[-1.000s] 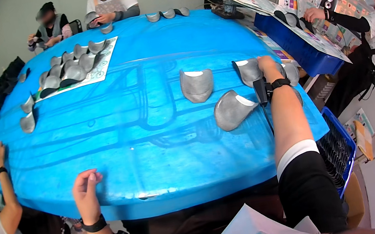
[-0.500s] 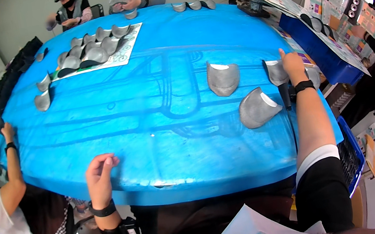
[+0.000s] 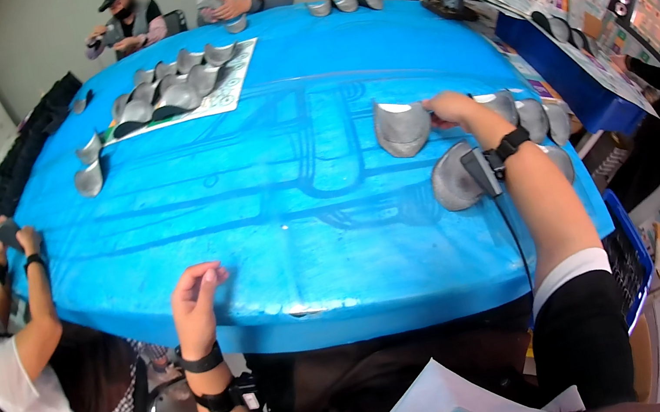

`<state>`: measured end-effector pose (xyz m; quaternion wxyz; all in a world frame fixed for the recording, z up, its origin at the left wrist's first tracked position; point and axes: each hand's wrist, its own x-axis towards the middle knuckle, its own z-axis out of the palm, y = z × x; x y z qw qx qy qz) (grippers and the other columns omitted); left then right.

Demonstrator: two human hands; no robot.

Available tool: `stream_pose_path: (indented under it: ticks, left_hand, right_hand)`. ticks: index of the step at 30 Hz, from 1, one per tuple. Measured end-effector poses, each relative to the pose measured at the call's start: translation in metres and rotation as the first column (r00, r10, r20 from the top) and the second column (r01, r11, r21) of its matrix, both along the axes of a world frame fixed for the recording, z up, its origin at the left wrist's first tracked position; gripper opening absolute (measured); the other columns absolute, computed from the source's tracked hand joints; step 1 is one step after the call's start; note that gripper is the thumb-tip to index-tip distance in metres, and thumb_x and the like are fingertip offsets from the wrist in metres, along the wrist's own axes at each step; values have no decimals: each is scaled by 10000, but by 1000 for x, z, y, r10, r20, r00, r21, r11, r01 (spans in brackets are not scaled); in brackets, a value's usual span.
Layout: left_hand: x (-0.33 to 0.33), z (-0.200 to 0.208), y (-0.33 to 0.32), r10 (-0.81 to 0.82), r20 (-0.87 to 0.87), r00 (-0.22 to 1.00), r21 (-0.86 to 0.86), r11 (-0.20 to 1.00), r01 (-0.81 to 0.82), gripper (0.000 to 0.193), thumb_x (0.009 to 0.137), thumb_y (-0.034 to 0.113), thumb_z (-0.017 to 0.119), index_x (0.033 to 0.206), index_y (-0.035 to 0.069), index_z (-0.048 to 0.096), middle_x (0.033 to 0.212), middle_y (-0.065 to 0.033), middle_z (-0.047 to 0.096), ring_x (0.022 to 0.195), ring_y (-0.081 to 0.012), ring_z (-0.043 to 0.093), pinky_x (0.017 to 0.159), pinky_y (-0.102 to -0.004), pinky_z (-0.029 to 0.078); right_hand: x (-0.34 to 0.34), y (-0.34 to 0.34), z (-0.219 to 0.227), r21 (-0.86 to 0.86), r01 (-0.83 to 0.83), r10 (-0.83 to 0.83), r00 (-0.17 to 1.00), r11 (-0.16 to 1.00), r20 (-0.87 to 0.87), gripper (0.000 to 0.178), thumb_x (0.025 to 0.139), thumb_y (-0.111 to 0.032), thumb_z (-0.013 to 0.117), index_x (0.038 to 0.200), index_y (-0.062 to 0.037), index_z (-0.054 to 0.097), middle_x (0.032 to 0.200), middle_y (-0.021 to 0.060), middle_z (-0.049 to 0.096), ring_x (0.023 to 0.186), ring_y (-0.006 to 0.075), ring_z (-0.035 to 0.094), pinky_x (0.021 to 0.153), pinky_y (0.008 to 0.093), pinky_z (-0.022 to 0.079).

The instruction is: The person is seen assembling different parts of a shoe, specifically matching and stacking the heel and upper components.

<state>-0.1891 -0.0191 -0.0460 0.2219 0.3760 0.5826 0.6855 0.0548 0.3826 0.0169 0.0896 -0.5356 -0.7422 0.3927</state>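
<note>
Right hand (image 3: 451,107) is shifted leftward off a neighbouring piece (image 3: 503,105) to the rim of a grey curved piece (image 3: 403,133) (whether gripped cannot be told) | Location: blue table (image 3: 243,265), right half | Left hand (image 3: 198,298): empty, loosely curled | Work: attention is transferred between pieces

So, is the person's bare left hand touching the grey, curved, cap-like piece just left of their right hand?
Apart: the head view shows a broad stretch of the shiny blue tabletop between the left hand and the grey piece.
</note>
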Motion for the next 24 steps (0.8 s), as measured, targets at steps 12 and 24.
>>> stream_pose_path:
  ticks: [12, 24]
  left_hand:
    - [-2, 0, -2, -24, -1, 1000, 2, 1000, 24, 144, 827, 96, 472, 893, -17, 532, 822, -55, 547, 763, -125, 524, 728, -245, 414]
    - [-1, 3, -1, -10, -38, 999, -9, 1000, 9, 137, 825, 89, 468, 883, -23, 522, 795, -65, 550, 751, -130, 522, 713, -243, 408]
  right_hand:
    - [47, 42, 10, 24, 221, -205, 936, 975, -286, 188, 845, -240, 426, 890, -92, 533, 815, 25, 538, 753, 142, 494, 667, 314, 428]
    - [88, 109, -33, -35, 235, -229, 887, 971, -400, 164, 801, -248, 530, 835, -88, 533, 705, 5, 527, 622, 135, 503, 527, 305, 419]
